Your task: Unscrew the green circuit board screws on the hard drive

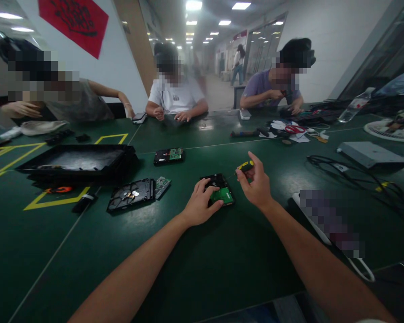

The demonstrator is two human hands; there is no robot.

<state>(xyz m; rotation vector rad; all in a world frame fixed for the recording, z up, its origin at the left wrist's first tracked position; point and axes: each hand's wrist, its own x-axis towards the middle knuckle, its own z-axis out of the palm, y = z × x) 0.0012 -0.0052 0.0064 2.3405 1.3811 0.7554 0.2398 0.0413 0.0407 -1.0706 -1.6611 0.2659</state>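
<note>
A hard drive (226, 196) with a green circuit board lies on the table in front of me. My left hand (202, 202) rests across its left side, thumb at the near edge and fingers over the top, holding it down. My right hand (256, 181) is closed on the yellow and black handle of a screwdriver (245, 167), just right of the drive. The screwdriver's thin shaft points left toward the drive; I cannot tell whether its tip touches. To the left lie an opened hard drive (130, 195) and a loose circuit board (162, 187).
Another hard drive (169, 156) lies farther back. A black tray (77, 161) stands at left, an orange tool (59, 189) by it. At right are a grey metal box (373, 154), black cables (343, 168) and a phone (313, 217). Several people sit across the table.
</note>
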